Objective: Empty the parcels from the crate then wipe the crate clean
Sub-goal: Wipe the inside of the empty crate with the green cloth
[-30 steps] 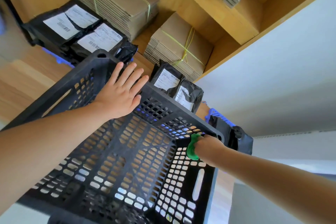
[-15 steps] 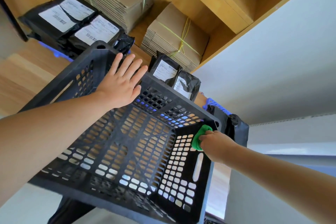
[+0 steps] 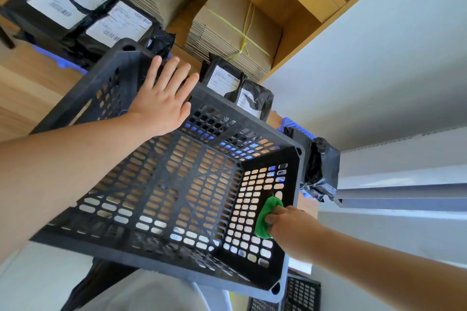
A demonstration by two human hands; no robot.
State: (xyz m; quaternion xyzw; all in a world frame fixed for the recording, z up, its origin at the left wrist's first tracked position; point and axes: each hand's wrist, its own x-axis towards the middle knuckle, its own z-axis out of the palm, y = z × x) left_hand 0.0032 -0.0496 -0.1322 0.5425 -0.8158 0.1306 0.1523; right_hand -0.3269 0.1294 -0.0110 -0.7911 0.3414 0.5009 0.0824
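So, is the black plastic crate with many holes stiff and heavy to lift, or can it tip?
Probably stiff: the black perforated plastic crate shows straight walls while tilted. Likely light for its size: mostly holes, holding nothing. It may shift under wiping with the green cloth, since the left hand lies flat against its far side, apparently steadying it.

— Where are the two grips?
— The left grip (image 3: 161,106) lies flat, fingers straight, against the far wall of the black crate (image 3: 227,111). The crate is tilted, its open side facing the camera.
— And the other?
— The right grip (image 3: 288,222) presses a green cloth (image 3: 264,222) to the inside of the crate's right-hand wall.
— The parcels?
— Black parcels (image 3: 75,10) with white labels lie on the wooden desk (image 3: 25,83) behind the crate, beside tied cardboard bundles (image 3: 227,30).
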